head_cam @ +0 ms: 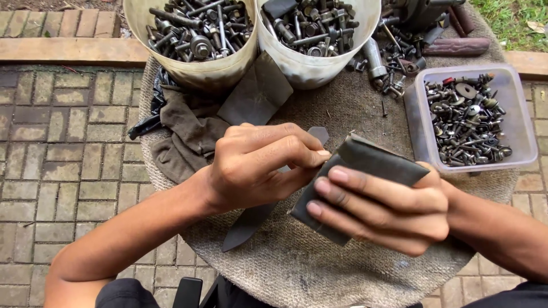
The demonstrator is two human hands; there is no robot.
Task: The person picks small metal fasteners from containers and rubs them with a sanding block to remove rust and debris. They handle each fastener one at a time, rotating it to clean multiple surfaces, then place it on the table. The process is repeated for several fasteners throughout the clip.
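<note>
My right hand [382, 208] grips a folded sheet of dark grey abrasive paper [374, 162], fingers wrapped around its underside. My left hand [257, 165] is closed, fingertips pinched against the left edge of that sheet; whether it holds something small there I cannot tell. Beneath the left hand a long dark flat strip [248, 222] lies on the burlap-covered round surface [319, 268], its upper end poking out by the thumb.
Two pale buckets full of bolts and metal parts [194, 34] [317, 34] stand at the back. A clear plastic tub of screws and washers [471, 117] sits at right. A dark rag [188, 134] and another grey sheet [257, 94] lie left of centre. Brick paving [68, 142] surrounds.
</note>
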